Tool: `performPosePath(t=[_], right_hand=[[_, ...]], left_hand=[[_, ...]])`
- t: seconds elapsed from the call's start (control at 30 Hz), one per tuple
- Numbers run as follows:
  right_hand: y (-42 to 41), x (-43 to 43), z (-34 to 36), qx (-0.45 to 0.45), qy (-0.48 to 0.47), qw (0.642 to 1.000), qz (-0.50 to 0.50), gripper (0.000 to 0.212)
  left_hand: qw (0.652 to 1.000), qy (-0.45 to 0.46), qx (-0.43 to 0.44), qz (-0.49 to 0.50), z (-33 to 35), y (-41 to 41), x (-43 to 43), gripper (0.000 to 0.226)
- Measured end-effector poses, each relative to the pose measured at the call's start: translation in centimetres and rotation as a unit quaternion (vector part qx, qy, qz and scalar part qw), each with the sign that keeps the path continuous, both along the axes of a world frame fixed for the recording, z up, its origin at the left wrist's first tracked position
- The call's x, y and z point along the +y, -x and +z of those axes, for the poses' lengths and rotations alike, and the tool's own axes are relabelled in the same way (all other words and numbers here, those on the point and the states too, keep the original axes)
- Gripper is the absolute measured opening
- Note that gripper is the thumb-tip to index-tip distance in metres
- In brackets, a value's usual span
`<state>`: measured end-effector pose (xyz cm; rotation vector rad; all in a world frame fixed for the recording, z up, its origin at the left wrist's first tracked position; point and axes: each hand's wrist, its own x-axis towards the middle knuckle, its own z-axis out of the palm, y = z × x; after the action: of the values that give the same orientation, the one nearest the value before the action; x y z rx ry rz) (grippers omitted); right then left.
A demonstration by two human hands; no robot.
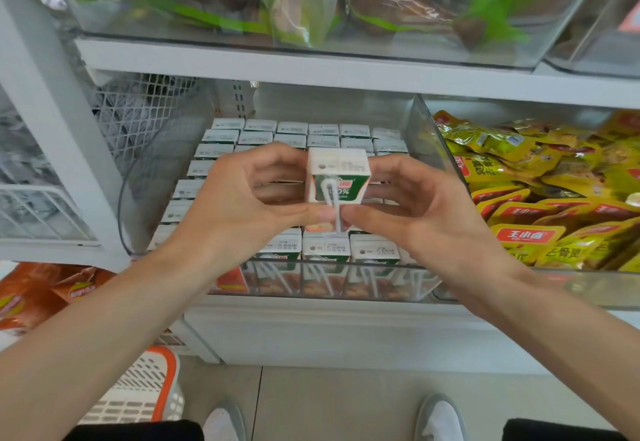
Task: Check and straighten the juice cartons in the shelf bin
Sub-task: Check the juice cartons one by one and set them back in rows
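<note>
A small green-and-white juice carton [337,177] with a straw taped to its front is lifted above the clear shelf bin [420,122]. My left hand [242,198] and my right hand [415,205] both pinch it, thumbs at its lower front and fingers behind. Below it, several rows of matching cartons [292,132] stand upright in the bin, tops facing up. The front row [325,246] shows printed date codes on top.
A neighbouring clear bin [588,288] at right holds yellow snack packets [526,177]. The white shelf above [311,66] carries bagged goods. Orange chip bags [52,295] lie at lower left. A white-and-orange basket [142,392] stands on the floor by my shoes.
</note>
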<state>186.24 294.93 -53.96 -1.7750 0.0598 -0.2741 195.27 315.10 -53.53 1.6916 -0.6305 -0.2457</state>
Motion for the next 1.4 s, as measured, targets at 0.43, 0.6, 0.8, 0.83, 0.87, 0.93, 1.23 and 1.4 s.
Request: performPosePath(t=[0.43, 0.6, 0.8, 0.83, 0.87, 0.93, 1.23, 1.4], right_hand=[[-0.1, -0.1, -0.4, -0.055, 0.024, 0.998, -0.019, 0.04], [-0.1, -0.4, -0.1, 0.079, -0.136, 0.988, 0.01, 0.034], [-0.5, -0.2, 0.5, 0.112, -0.211, 0.969, 0.066, 0.028], [-0.6, -0.1, 0.6, 0.111, -0.214, 0.968, 0.066, 0.027], [-0.5, -0.1, 0.5, 0.107, -0.198, 0.972, 0.071, 0.026], [-0.2, 0.1, 0.3, 0.099, -0.147, 0.981, 0.075, 0.034], [0.0, 0.2, -0.1, -0.067, 0.032, 0.997, 0.029, 0.063], [-0.1, 0.2, -0.4, -0.099, 0.068, 0.992, 0.032, 0.066]], left_hand=[[0.994, -0.018, -0.108, -0.004, 0.2, 0.2, -0.2, 0.048], [0.998, 0.004, -0.064, -0.014, -0.1, 0.0, -0.4, 0.033], [0.998, -0.042, -0.022, -0.03, -0.7, -0.4, -0.4, 0.056], [0.998, -0.059, -0.02, -0.027, -0.8, -0.5, -0.4, 0.061], [0.997, -0.074, -0.02, -0.024, -0.8, -0.4, -0.3, 0.064], [0.995, -0.097, -0.022, -0.025, -0.7, -0.3, -0.3, 0.068], [0.984, -0.136, -0.099, -0.062, -0.7, -0.3, -0.1, 0.074], [0.985, -0.128, -0.108, -0.052, -0.7, -0.4, -0.1, 0.07]])
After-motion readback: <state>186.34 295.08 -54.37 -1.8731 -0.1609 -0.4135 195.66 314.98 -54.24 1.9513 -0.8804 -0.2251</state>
